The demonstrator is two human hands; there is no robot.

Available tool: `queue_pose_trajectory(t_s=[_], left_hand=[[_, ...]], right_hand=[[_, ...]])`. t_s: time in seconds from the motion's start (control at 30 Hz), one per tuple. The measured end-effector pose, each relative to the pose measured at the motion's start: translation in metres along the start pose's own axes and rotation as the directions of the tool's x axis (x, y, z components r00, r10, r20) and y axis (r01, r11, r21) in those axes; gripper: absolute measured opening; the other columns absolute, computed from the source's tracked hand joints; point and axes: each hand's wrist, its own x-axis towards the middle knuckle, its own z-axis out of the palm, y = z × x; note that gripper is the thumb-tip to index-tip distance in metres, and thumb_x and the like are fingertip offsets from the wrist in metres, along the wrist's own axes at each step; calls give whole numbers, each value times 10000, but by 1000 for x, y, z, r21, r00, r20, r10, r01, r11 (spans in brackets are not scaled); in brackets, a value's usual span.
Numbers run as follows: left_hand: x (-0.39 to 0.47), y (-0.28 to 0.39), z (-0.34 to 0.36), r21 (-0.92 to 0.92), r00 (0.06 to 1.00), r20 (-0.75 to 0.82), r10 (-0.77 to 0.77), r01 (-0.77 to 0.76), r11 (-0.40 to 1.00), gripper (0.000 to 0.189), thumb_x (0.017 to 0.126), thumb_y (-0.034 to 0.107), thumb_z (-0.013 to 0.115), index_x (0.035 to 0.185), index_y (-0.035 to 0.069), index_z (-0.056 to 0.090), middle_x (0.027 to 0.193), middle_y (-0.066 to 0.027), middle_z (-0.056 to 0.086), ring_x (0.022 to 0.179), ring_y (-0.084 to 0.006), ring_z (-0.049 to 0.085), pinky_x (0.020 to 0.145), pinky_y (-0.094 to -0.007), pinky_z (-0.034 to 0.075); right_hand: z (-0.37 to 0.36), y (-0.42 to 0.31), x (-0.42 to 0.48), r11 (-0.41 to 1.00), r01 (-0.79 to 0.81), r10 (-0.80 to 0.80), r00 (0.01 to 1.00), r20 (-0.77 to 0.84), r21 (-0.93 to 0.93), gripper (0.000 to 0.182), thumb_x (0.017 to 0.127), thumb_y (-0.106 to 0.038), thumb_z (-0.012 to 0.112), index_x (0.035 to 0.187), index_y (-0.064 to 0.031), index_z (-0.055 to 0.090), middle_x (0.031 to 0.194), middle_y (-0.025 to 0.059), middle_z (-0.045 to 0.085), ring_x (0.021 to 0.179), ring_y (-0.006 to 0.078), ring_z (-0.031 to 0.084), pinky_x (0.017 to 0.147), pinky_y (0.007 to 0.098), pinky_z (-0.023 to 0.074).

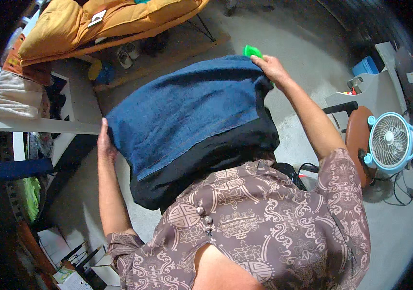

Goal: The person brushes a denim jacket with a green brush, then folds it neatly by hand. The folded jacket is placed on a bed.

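A piece of blue denim cloth (184, 105), perhaps a garment, is spread out in front of my body. Its lower edge has a stitched hem and lies over black fabric (206, 159) at my lap. At the cloth's left edge is my left hand (107, 143), thumb pointing up and the other fingers hidden behind the denim. My right hand (272, 69) grips the far right corner, thumb on top. A bright green object (252, 51) sticks out beyond that thumb, and a bit of green also shows below the hand; its kind cannot be made out.
An orange cushioned seat (119, 25) stands far left, with shoes (125, 56) beneath. A white folded towel (16, 95) lies on a white shelf (47, 125). To the right are a brown stool seat (359, 145), a light-blue fan (389, 139), cables (405, 188) and a blue bin (365, 66).
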Motion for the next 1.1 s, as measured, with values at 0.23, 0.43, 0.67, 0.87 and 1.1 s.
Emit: queue_pose_trajectory(t_s=[0.23,0.43,0.67,0.87,1.1], left_hand=[[-72,-43,-61,-15,919,381,-102,116,993,537,936,504,311,1146,68,545,1029,-52,642,927,-146,586,790,-288,429],[-131,-78,-53,174,972,201,-121,86,981,321,882,254,544,1098,17,558,1022,-31,607,913,-114,557,807,-252,420],[-130,-62,-43,33,983,85,162,-165,986,330,925,301,480,1085,20,545,1014,-23,591,920,-114,548,822,-247,414],[-161,-71,-62,140,973,228,-37,5,990,462,822,328,585,1147,3,537,1097,-37,580,975,-129,535,874,-268,401],[-171,-18,-53,-71,967,178,180,-170,983,269,787,144,648,1011,9,585,954,-35,624,863,-126,586,768,-261,471]], right_hand=[[8,64,-61,880,-281,200,950,239,384,450,857,-489,532,1030,-74,551,880,-13,543,774,96,494,635,256,398],[19,50,-106,931,-159,69,960,270,328,321,858,-379,576,977,-82,544,837,-22,522,783,80,477,706,243,381],[20,69,-85,865,-74,48,997,66,496,281,858,-246,581,1061,-58,535,932,-11,558,829,95,501,748,243,402],[-8,51,-107,953,15,-20,1000,14,303,320,826,-97,509,1141,-42,521,1027,18,578,906,109,535,817,260,423],[-58,-30,-77,902,107,-103,994,-32,418,324,890,-156,500,1193,-40,514,1069,58,598,919,146,587,804,275,465]])
